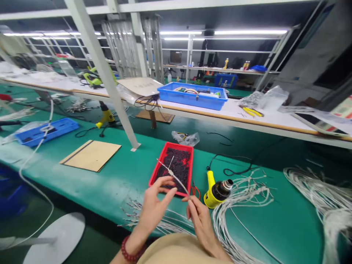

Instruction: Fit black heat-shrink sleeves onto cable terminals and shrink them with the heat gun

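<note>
Pinched in the fingers of my right hand (198,212) is a white cable (179,180), its split end pointing up and left. That end lies over a red tray (191,161) full of small black pieces (176,161). My left hand (158,201) is beside the cable, thumb and fingers apart, with nothing visible between them. Under my hands lies a bundle of white cables (173,222). Red-handled pliers (195,190) rest right of the tray, partly hidden. A yellow and black heat gun (213,192) sits on the green bench, right of my right hand.
More white cables (255,194) spread across the bench's right side, with another bundle (316,190) farther right. A cardboard sheet (90,156) and a blue tray (49,132) lie left. Above the bench, a shelf (236,119) holds a blue bin (192,101). A white post (110,80) rises left of centre.
</note>
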`<move>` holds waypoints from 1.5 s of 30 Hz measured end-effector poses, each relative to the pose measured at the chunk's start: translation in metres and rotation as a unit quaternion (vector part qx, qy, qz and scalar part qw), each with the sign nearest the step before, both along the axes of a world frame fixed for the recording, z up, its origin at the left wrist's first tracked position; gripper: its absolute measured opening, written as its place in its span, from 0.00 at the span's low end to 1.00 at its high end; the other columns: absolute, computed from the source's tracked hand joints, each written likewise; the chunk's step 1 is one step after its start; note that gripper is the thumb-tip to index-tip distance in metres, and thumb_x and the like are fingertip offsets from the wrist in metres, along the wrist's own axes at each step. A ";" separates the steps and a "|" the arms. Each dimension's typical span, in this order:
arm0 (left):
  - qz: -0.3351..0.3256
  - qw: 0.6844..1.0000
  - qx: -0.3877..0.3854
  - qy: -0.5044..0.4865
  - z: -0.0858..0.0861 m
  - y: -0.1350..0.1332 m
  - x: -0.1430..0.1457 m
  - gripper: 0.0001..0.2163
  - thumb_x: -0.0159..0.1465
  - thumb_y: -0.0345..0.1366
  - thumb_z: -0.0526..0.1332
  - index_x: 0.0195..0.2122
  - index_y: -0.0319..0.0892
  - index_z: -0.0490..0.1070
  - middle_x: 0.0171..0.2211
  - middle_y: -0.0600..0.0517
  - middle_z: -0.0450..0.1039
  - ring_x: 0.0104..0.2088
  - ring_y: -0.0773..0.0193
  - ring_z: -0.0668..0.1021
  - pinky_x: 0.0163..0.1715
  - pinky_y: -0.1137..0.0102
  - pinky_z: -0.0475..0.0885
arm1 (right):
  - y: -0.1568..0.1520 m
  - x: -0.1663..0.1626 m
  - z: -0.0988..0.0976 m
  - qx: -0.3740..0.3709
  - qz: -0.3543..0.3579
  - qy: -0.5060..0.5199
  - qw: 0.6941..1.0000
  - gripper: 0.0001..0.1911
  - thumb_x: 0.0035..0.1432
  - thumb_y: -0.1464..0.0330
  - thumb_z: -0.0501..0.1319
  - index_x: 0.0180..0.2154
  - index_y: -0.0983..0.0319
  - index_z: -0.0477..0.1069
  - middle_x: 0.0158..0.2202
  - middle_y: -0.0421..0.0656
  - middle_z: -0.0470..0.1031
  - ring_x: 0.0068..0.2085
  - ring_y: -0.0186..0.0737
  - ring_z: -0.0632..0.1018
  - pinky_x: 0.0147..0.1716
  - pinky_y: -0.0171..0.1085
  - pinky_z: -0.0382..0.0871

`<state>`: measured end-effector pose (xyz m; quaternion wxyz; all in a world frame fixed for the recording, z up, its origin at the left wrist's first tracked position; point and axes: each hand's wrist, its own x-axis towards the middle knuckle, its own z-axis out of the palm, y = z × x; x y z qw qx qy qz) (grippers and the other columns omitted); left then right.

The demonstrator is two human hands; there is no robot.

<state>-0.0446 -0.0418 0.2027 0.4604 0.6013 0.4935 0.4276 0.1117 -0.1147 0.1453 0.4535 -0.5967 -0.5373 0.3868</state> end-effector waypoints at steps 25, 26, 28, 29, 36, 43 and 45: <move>-0.092 0.990 0.065 0.089 -0.032 -0.029 0.028 0.07 0.62 0.32 0.58 0.27 0.41 0.70 0.26 0.54 0.72 0.28 0.67 0.72 0.30 0.74 0.65 | 0.021 0.000 0.045 0.282 -0.128 -0.359 0.881 0.18 0.58 0.72 0.61 0.50 0.54 0.71 0.56 0.50 0.58 0.54 0.54 0.64 0.50 0.54 0.60; -0.091 0.990 0.063 0.088 -0.033 -0.029 0.028 0.08 0.63 0.33 0.57 0.26 0.41 0.70 0.25 0.54 0.72 0.27 0.67 0.71 0.30 0.74 0.65 | 0.021 0.002 0.045 0.271 -0.140 -0.364 0.880 0.16 0.59 0.71 0.61 0.49 0.56 0.72 0.57 0.51 0.59 0.54 0.55 0.64 0.50 0.55 0.59; -0.087 0.991 0.054 0.081 -0.034 -0.029 0.029 0.09 0.63 0.36 0.58 0.26 0.41 0.70 0.25 0.55 0.72 0.27 0.67 0.71 0.30 0.74 0.65 | 0.022 0.004 0.046 0.256 -0.147 -0.368 0.882 0.13 0.58 0.70 0.62 0.47 0.58 0.73 0.57 0.51 0.60 0.54 0.55 0.64 0.50 0.55 0.59; -0.086 0.992 0.049 0.075 -0.035 -0.029 0.029 0.09 0.63 0.36 0.58 0.26 0.41 0.70 0.25 0.55 0.72 0.27 0.67 0.71 0.31 0.74 0.65 | 0.022 0.005 0.046 0.248 -0.140 -0.368 0.885 0.13 0.58 0.70 0.62 0.46 0.58 0.73 0.56 0.51 0.63 0.53 0.54 0.65 0.50 0.54 0.59; -0.094 0.994 0.035 0.049 -0.042 -0.031 0.030 0.11 0.63 0.38 0.57 0.25 0.41 0.69 0.25 0.55 0.70 0.27 0.67 0.71 0.31 0.73 0.65 | 0.015 0.005 0.042 0.209 -0.050 -0.200 0.956 0.09 0.62 0.74 0.58 0.42 0.59 0.75 0.33 0.43 0.76 0.36 0.40 0.73 0.36 0.40 0.67; -0.107 0.993 0.018 0.040 -0.039 -0.033 0.029 0.12 0.63 0.40 0.57 0.26 0.41 0.70 0.24 0.55 0.70 0.27 0.67 0.71 0.31 0.73 0.65 | 0.015 0.009 0.038 0.112 -0.031 -0.079 0.990 0.08 0.59 0.70 0.62 0.40 0.57 0.78 0.32 0.41 0.77 0.34 0.38 0.74 0.35 0.37 0.69; -0.107 0.993 0.021 0.041 -0.037 -0.033 0.028 0.11 0.63 0.39 0.57 0.25 0.41 0.70 0.24 0.55 0.70 0.27 0.67 0.70 0.31 0.73 0.65 | 0.016 0.011 0.036 0.091 -0.024 -0.066 0.993 0.08 0.59 0.69 0.62 0.40 0.57 0.78 0.32 0.41 0.77 0.34 0.38 0.75 0.35 0.37 0.69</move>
